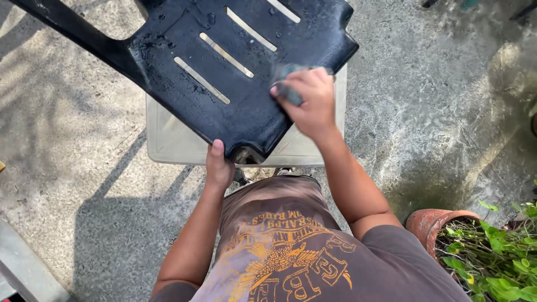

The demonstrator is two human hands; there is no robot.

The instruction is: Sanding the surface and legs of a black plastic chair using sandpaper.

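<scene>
Black moulded plastic chair [224, 61], wet and slotted along its back, lies tilted across the top of what I see, propped over a pale beige square plastic panel [168, 140] that rests on the concrete ground [425, 112]. I have my left hand [219, 168] closed on the chair's lower edge, thumb pressed flat on the glossy surface and fingers wrapped underneath, out of sight. My right hand [310, 100] is curled tight around a small grey-blue scrubbing pad [288, 89], pressing it against the chair near the right-hand rim; only a sliver of the pad shows between the fingers. Water beads and streaks sit around the three pale slots (the surface shines in the sun). Below, my faded brown shirt [313, 263] carries an orange printed emblem with arched lettering, seen upside down. At the lower right stands a round terracotta pot [430, 223] holding a green leafy plant [498, 251], well apart from the chair. A grey slab edge [22, 268] shows at the lower left.
</scene>
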